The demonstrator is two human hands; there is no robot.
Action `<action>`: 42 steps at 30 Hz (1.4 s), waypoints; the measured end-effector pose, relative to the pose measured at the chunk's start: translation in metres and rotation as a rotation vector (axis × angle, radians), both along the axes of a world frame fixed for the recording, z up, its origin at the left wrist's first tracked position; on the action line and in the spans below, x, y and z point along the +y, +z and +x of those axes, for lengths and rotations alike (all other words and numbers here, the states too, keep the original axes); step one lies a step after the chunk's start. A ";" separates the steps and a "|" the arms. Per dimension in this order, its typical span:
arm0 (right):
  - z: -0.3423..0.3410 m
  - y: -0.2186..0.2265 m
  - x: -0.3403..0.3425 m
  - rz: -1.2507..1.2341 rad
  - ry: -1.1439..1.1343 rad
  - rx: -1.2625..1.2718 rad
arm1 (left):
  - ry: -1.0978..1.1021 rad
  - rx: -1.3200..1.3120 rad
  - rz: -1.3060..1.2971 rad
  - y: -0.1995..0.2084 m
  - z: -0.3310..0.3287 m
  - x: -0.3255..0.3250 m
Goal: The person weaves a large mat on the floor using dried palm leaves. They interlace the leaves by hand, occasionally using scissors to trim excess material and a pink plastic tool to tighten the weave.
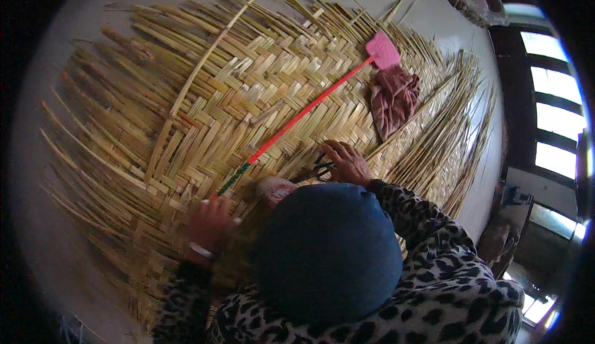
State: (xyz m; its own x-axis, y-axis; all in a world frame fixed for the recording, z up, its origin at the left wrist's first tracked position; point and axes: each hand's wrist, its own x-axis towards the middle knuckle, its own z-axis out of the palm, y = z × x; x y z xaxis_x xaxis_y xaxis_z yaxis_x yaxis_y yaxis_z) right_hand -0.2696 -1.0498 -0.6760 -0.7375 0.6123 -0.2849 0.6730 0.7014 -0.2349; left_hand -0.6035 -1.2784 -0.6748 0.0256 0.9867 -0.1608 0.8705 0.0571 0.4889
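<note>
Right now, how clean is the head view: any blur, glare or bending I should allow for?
Head view: the left hand is smeared by motion blur; the right hand on the woven mat is sharper. The windows at right are blown out. Fisheye bends the red-handled swatter and strips near the dark rim.

A pink fly swatter (382,50) on a long red handle is lying across the weave, its head just beside a crumpled reddish cloth (394,99). Loose reed strips (462,114) are fanning out at the right. Bright windows (555,121) are glowing along the far right edge.
</note>
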 end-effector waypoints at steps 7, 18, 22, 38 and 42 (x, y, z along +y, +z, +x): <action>-0.004 0.008 0.013 -0.023 0.076 -0.042 | -0.105 0.386 -0.108 -0.047 0.069 -0.041; 0.002 -0.004 -0.023 0.231 0.202 0.022 | -0.116 0.220 0.109 -0.045 0.048 -0.034; 0.014 -0.032 -0.030 0.295 0.143 -0.086 | -0.137 0.101 0.041 -0.046 0.043 -0.023; -0.034 0.040 0.153 -0.034 -0.163 0.317 | 0.560 0.274 0.096 -0.016 -0.096 0.038; -0.077 0.006 0.167 -0.438 -0.521 0.473 | 0.546 0.146 -0.179 -0.028 -0.119 0.089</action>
State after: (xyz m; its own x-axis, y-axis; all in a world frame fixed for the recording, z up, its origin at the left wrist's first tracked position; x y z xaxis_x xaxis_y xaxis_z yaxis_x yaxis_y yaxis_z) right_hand -0.3465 -0.8831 -0.6699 -0.4914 0.8146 -0.3082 0.6483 0.1058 -0.7540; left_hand -0.7223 -1.1890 -0.7026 -0.5130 0.8081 -0.2894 0.7497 0.5860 0.3075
